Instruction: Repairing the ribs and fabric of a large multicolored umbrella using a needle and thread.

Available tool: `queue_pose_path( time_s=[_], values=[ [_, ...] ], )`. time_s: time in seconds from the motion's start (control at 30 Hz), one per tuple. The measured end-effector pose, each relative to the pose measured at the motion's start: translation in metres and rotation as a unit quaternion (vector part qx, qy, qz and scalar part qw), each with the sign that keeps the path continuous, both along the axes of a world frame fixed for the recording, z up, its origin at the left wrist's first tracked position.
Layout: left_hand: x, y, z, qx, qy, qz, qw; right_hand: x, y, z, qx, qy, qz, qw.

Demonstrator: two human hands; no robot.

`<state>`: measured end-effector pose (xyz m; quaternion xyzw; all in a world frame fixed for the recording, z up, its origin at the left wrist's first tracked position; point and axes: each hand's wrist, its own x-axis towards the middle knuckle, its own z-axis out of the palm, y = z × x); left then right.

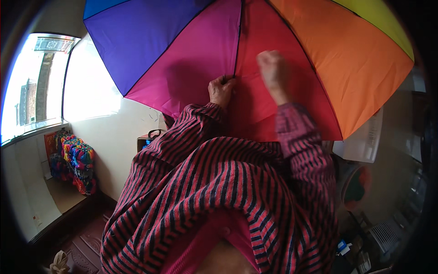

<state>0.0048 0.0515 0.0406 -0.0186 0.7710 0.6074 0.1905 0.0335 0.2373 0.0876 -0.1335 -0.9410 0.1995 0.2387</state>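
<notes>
Pinching the rainbow umbrella (248, 55) at upper center, the left hand (221, 91) should hold its cloth taut. The right hand (273, 71) is blurred; its grip I cannot tell.

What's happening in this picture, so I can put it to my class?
A person in a striped top is working on a rainbow umbrella, which is spread open in front of them. Their left hand pinches it at the dark seam between the pink and red panels. Their right hand is raised before the red panel, too blurred to tell whether it holds anything.
</notes>
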Motion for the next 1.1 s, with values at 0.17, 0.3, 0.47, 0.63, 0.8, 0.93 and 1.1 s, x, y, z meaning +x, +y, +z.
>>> queue_pose_path(
  time_s=[0.17,0.3,0.47,0.63,0.8,0.93,1.1],
  values=[
    [0.0,0.004,-0.001,0.054,-0.039,-0.002,0.998,0.004,-0.049,-0.037,0.08,-0.008,0.027,0.996],
    [-0.006,0.002,-0.013,0.077,-0.019,0.0,0.997,0.015,-0.06,-0.039,0.045,-0.032,0.083,0.995],
    [-0.006,0.0,-0.027,0.131,0.003,0.025,0.991,0.012,-0.06,-0.036,0.038,-0.112,0.133,0.984],
    [-0.001,0.002,0.002,0.075,-0.016,0.001,0.997,0.001,-0.043,-0.042,0.046,-0.098,0.171,0.979],
    [-0.002,0.002,0.002,0.116,-0.088,0.011,0.989,0.002,-0.034,-0.043,0.028,-0.011,0.251,0.967],
    [-0.006,0.002,0.003,0.096,-0.082,0.013,0.992,0.008,-0.044,-0.038,0.018,0.001,0.195,0.981],
    [-0.007,0.002,-0.017,0.105,-0.041,0.067,0.991,0.014,-0.053,-0.025,-0.002,-0.019,0.129,0.992]
  ],
)
